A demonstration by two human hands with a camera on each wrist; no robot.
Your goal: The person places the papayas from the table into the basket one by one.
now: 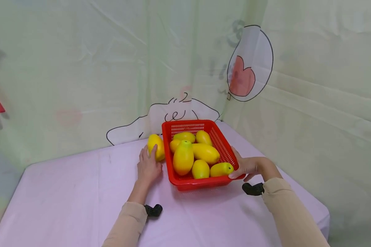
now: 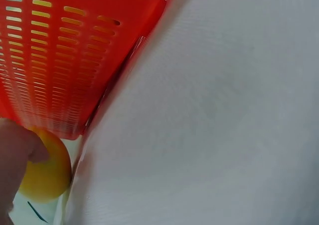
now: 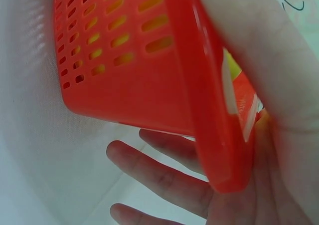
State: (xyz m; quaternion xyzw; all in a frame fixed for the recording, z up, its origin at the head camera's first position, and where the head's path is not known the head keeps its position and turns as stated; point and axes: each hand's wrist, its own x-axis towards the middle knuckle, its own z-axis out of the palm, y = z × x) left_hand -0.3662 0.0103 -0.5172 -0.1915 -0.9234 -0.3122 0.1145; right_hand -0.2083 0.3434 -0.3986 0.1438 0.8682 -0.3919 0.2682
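Observation:
A red plastic basket [image 1: 190, 187] with slotted walls holds several yellow papayas [image 1: 205, 153], some greenish at one end. Just left of its far-left side, another yellow papaya [image 1: 157, 146] is in the grasp of my left hand [image 1: 149, 168], thumb on the near side and fingers on the left. In the left wrist view, the thumb presses on this papaya [image 2: 47, 177] beside the basket wall [image 2: 55, 50]. My right hand [image 1: 247, 166] grips the basket's near-right corner, its thumb over the rim. Seen from the right wrist, the fingers [image 3: 159, 180] extend outside and below that rim [image 3: 212, 135].
A pale lilac cloth covers the table [image 1: 65, 199]. Light curtains [image 1: 80, 68] with printed drawings hang behind and along the right. The table's right edge runs close beyond my right hand. Black wrist mounts [image 1: 154, 210] show at both sleeves.

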